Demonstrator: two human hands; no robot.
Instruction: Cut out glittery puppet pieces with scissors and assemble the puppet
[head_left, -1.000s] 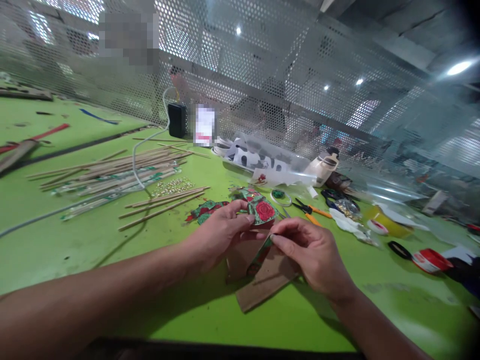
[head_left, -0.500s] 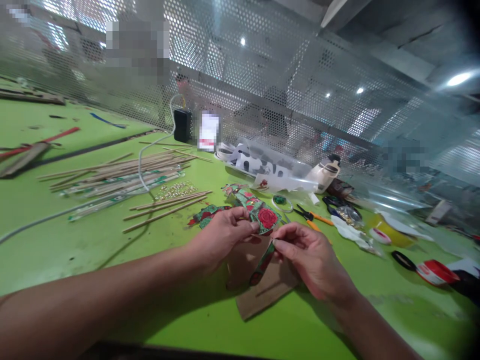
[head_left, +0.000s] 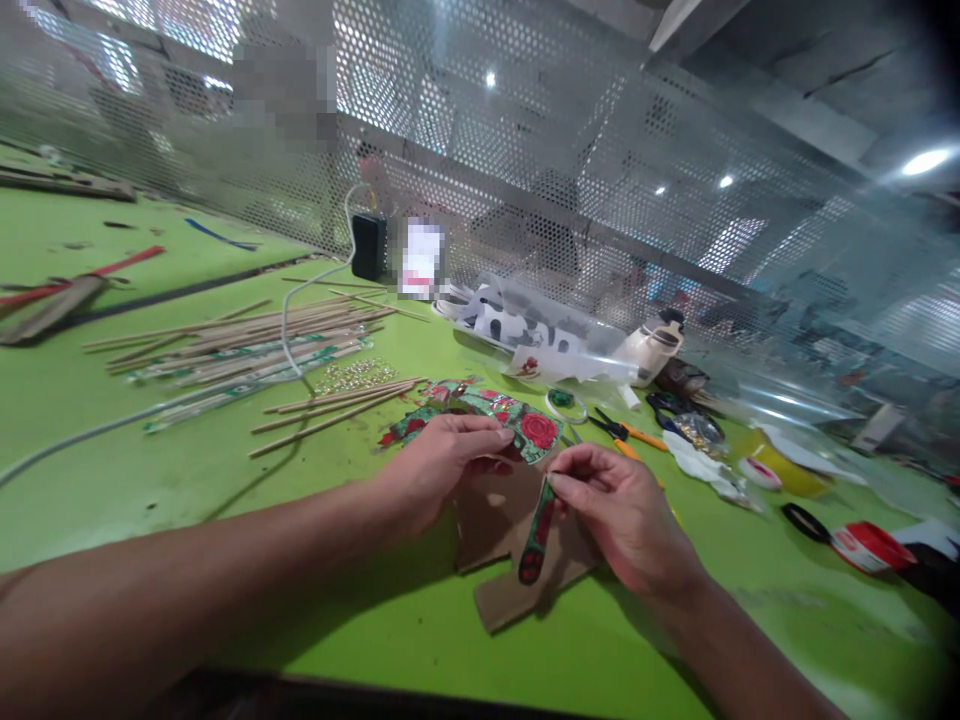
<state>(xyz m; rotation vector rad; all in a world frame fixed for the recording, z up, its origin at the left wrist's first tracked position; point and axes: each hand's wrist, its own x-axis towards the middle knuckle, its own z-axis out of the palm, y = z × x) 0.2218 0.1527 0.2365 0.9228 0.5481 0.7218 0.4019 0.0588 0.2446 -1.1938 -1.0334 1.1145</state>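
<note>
My left hand point(head_left: 439, 465) pinches a green fabric piece with red roses point(head_left: 529, 432) at its near edge. My right hand point(head_left: 622, 515) pinches the top of a narrow rose-patterned strip point(head_left: 536, 535), which hangs down over a brown cardboard piece point(head_left: 510, 560) lying flat on the green table point(head_left: 225, 500). More rose fabric pieces point(head_left: 416, 422) lie just beyond my left hand.
Bamboo sticks point(head_left: 240, 340) and a white cable point(head_left: 289, 310) lie at the left. Orange-handled scissors point(head_left: 626, 432), a ring of tape point(head_left: 564, 402), a white bottle point(head_left: 654, 345), plastic sheets and red tape rolls point(head_left: 862, 545) sit at the right. A perforated metal screen point(head_left: 525, 170) closes the far side.
The narrow strip has come further away from the rose piece and now hangs straighter from my right hand. My left hand lowered the rose piece flatter. The view shifted slightly.
</note>
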